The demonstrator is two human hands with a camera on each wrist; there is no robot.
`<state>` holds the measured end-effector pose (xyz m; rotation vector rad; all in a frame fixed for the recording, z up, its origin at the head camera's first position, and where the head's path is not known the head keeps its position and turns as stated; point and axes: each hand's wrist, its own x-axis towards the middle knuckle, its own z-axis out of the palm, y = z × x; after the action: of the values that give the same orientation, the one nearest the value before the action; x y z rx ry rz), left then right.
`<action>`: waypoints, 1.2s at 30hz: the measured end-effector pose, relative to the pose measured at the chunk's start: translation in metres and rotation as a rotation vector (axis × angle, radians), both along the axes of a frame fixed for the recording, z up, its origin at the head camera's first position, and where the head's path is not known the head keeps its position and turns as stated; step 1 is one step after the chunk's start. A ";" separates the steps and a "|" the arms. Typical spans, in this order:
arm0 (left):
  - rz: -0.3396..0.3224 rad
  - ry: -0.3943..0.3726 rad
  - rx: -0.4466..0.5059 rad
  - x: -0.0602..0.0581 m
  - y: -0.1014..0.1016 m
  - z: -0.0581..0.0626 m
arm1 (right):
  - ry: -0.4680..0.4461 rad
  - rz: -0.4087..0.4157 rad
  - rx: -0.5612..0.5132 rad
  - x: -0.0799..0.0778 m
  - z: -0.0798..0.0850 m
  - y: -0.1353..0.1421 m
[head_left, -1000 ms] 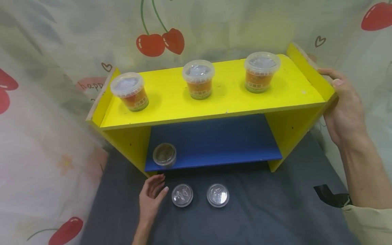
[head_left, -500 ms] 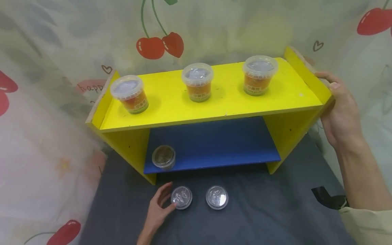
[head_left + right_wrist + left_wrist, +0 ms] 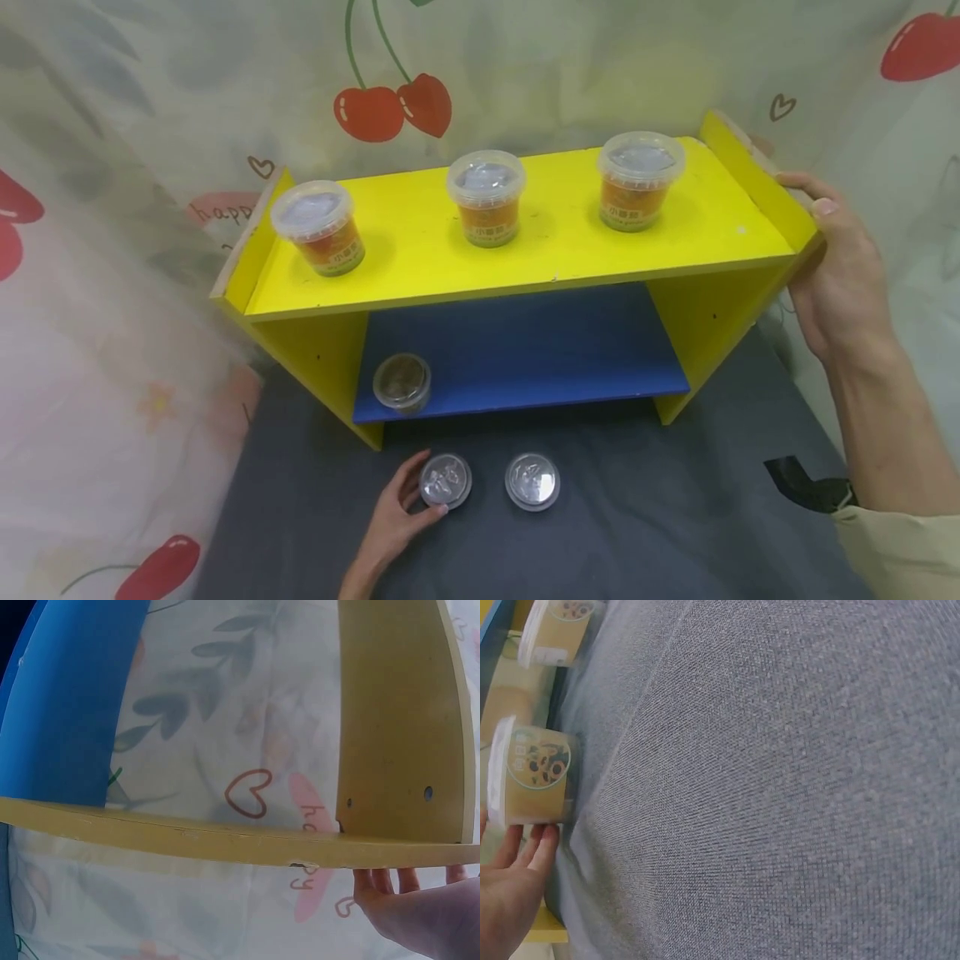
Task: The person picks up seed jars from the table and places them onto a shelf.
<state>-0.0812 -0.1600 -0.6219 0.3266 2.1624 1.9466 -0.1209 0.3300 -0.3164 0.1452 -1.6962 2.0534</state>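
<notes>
My left hand [image 3: 397, 515] is at the left of two lidded plastic cups on the dark cloth. Its thumb and forefinger lie either side of this cup [image 3: 446, 481]; in the left wrist view the fingers [image 3: 546, 844] reach the side of the cup [image 3: 538, 776], fairly straight. The second cup [image 3: 532, 482] stands to the right. My right hand [image 3: 843, 267] holds the right side panel of a yellow and blue shelf [image 3: 555, 242], thumb in front and forefinger over the edge. In the right wrist view, its fingers [image 3: 409, 880] meet the panel's edge.
Three clear-lidded cups with orange labels stand on the yellow top board: left [image 3: 326, 237], middle [image 3: 487, 208] and right [image 3: 633, 192]. Another cup [image 3: 402, 383] sits at the left end of the blue board [image 3: 540, 350]. A cherry-print curtain [image 3: 562, 75] hangs behind.
My left hand has moved right, from below the cup on the blue board to the left cup on the cloth. The right hand stays on the shelf's side panel.
</notes>
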 end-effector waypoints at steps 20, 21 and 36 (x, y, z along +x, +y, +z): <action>0.045 0.067 -0.314 -0.001 0.014 -0.009 | 0.015 0.014 -0.056 -0.001 0.003 0.000; 0.048 0.066 -0.322 -0.001 0.014 -0.009 | 0.017 0.017 -0.059 -0.001 0.003 0.000; 0.066 0.042 -0.342 -0.003 0.016 -0.003 | 0.008 0.005 -0.061 0.000 0.002 -0.001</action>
<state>-0.0846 -0.1439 -0.6252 0.2400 2.5066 1.5704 -0.1214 0.3289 -0.3146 0.1380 -1.6275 2.1027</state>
